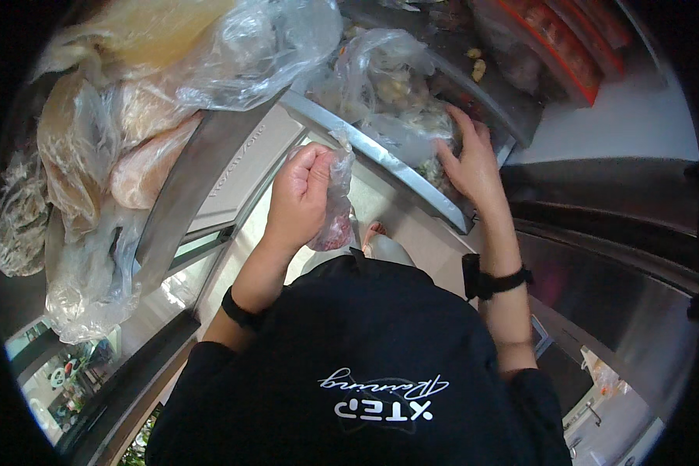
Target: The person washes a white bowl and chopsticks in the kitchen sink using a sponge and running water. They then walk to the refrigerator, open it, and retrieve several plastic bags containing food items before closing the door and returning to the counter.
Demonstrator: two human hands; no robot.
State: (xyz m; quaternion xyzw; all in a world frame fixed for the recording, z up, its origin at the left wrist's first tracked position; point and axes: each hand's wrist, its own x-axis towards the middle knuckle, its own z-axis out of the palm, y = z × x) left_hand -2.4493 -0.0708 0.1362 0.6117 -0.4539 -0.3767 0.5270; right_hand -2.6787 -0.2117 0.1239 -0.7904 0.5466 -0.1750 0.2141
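Observation:
My left hand is closed around the gathered neck of a clear plastic bag with reddish, meat-like contents. The bag hangs down in front of the freezer drawer's metal front edge. My right hand reaches into the drawer from the right, thumb and fingers apart. Its fingertips touch or lie close beside a clear plastic bag with pale, frosted contents inside the drawer. Exactly what is in that bag is hard to tell.
At the left, another drawer or shelf with a grey front edge is heaped with plastic-wrapped food. Red-edged trays stand at the upper right. The open freezer-zone door panel lies below left. Dark metallic fronts flank my right arm.

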